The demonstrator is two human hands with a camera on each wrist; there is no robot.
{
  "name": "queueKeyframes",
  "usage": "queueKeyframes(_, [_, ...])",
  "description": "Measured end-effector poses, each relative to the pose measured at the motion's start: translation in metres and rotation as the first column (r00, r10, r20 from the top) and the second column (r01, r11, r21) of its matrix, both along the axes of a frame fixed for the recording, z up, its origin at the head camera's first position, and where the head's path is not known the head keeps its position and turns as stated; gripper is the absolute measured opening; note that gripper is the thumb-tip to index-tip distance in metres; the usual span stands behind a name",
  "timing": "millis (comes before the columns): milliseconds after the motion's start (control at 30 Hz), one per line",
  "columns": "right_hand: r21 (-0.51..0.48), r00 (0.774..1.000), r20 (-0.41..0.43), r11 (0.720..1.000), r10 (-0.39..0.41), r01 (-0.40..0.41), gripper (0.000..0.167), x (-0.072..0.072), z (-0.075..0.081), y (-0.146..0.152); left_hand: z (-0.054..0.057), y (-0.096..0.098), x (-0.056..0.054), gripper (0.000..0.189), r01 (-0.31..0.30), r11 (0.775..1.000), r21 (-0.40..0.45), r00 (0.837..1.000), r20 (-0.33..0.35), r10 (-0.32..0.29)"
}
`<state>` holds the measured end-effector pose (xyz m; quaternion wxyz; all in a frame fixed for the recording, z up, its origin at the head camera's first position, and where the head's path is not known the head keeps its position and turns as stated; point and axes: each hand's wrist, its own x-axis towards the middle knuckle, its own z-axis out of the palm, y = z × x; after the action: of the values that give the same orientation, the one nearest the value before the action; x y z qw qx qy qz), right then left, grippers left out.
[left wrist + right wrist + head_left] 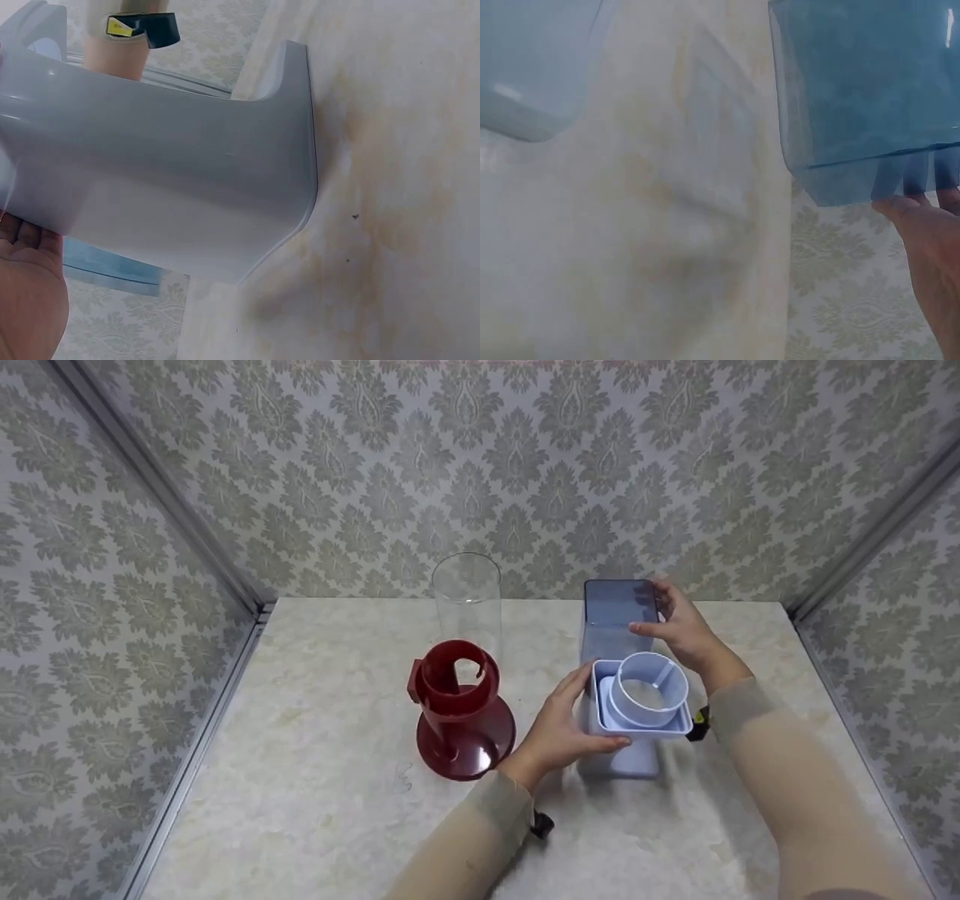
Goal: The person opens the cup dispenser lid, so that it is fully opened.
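On the right side of the table stands a pale blue dispenser stand (630, 765) with a square top tray and a round collar inside it. My left hand (559, 735) grips the tray at its left side, thumb along the front; the left wrist view shows the stand's smooth body (165, 172) with its foot on the table. Just behind it, my right hand (684, 634) holds a translucent blue square container (611, 611) by its right side. In the right wrist view, the fingers (915, 217) pinch the container's wall (870, 82), which seems raised off the table.
Left of the stand is a red dispenser stand (465, 742) with a round base and an open collar. Behind it a clear cylinder (469, 611) stands upright. Patterned panels (517, 487) enclose the table (300, 735) at the back and sides.
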<state>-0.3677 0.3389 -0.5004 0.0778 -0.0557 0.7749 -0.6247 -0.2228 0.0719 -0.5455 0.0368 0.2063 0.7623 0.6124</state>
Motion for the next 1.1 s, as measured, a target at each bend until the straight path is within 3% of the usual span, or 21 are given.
queueKeyframes(333, [0.077, 0.999, 0.032, 0.997, 0.024, -0.026, 0.114, -0.009, -0.023, 0.006, -0.002, -0.001, 0.0, 0.128, 0.002, 1.0, -0.021, 1.0, -0.016, -0.002])
queueKeyframes(533, [0.08, 0.993, 0.054, 0.991, 0.103, -0.107, 0.112, -0.013, -0.031, 0.011, -0.003, -0.001, -0.001, 0.126, 0.0, 1.0, -0.019, 1.0, -0.01, 0.0])
queueKeyframes(700, [0.103, 0.983, 0.094, 0.981, 0.156, -0.165, 0.11, -0.013, -0.034, 0.015, -0.002, -0.001, -0.001, 0.127, -0.002, 1.0, -0.018, 1.0, -0.006, 0.002])
queueKeyframes(1100, [0.139, 0.971, 0.146, 0.967, 0.192, -0.212, 0.112, -0.012, -0.03, 0.017, 0.003, -0.001, -0.001, 0.125, 0.016, 1.0, -0.027, 1.0, -0.023, -0.016])
